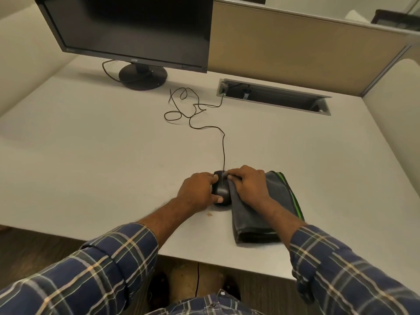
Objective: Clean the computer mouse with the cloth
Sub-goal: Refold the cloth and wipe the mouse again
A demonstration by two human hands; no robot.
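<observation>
mouse (221, 189) gripped mid-desk, cloth (261, 208) near edge

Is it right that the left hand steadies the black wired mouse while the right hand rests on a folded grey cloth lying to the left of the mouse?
Not quite. In the head view the cloth lies to the right of the mouse, not the left. The rest stands: the left hand steadies the mouse and the right hand rests on the cloth.

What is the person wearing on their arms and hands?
Both arms wear a checked shirt, dark blue with white, green and yellow lines. The sleeves are pushed up, so the forearms are bare. The left hand and right hand wear no gloves, and I see no rings or watch.
</observation>
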